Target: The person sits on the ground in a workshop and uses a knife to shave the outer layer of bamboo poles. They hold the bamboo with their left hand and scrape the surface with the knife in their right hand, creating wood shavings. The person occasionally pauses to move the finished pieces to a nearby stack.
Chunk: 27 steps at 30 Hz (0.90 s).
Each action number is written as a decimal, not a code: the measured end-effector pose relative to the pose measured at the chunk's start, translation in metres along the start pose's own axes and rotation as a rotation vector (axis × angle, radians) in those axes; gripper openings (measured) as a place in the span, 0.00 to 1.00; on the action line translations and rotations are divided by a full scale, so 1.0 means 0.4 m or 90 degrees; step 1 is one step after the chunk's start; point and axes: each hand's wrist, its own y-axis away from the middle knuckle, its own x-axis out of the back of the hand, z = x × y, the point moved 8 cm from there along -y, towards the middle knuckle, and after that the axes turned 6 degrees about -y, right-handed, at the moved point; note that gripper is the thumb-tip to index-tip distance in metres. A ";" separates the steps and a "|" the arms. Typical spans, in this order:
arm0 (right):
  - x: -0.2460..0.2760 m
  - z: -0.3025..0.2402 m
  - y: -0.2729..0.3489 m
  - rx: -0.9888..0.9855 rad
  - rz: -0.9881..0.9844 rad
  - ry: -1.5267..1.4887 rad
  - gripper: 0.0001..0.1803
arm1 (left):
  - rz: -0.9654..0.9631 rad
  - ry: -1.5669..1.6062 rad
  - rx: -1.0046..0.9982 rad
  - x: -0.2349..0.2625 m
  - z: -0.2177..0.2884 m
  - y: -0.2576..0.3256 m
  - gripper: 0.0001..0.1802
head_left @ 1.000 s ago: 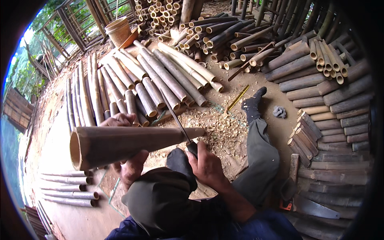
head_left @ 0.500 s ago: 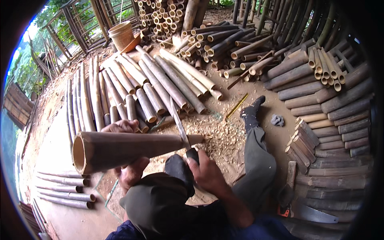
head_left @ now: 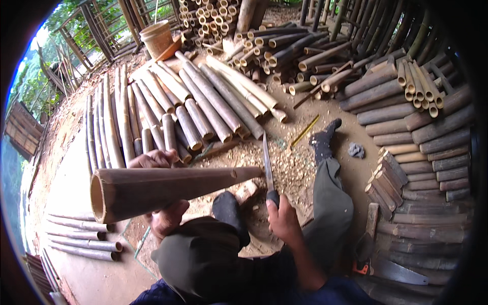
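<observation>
- With our left hand (head_left: 166, 219) we clasp a bamboo tube (head_left: 162, 190), its far end pointing rightward.
- Our right hand (head_left: 284, 219) grips a knife (head_left: 268, 165), blade close to that end.
- Wood shavings (head_left: 296, 165) lie scattered beyond our right hand.

The large bamboo tube (head_left: 162, 189) has a smooth, faintly sheened rind. The knife blade (head_left: 267, 160) is bare metal, its handle (head_left: 273, 196) dark and matt. Bamboo shavings (head_left: 284, 170) look dry and rough. The trousers (head_left: 329, 201) are matt, creased cloth. The saw blade (head_left: 399, 272) is smooth, shiny metal; the bucket (head_left: 156, 40) looks like dull plastic. The crumpled wad's (head_left: 356, 150) material is unclear.
</observation>
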 end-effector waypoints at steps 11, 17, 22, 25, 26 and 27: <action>-0.035 -0.268 0.008 0.199 -0.077 0.076 0.16 | -0.065 -0.001 -0.005 0.002 -0.009 0.004 0.44; 0.046 -0.392 0.071 0.255 -0.064 -0.067 0.18 | -0.074 -0.022 0.018 -0.006 0.012 0.018 0.44; -0.069 -0.274 0.032 0.236 -0.091 0.153 0.16 | -0.055 -0.018 0.030 -0.008 0.023 0.021 0.43; 0.008 -0.260 -0.007 0.175 -0.046 0.110 0.18 | -0.129 0.040 0.021 -0.032 -0.017 0.021 0.42; -0.015 -0.259 0.026 0.139 -0.070 0.077 0.18 | -0.139 0.024 0.018 -0.011 -0.013 0.027 0.42; 0.004 -0.290 0.038 0.170 -0.047 0.065 0.19 | -0.129 0.026 0.025 -0.019 -0.018 0.022 0.42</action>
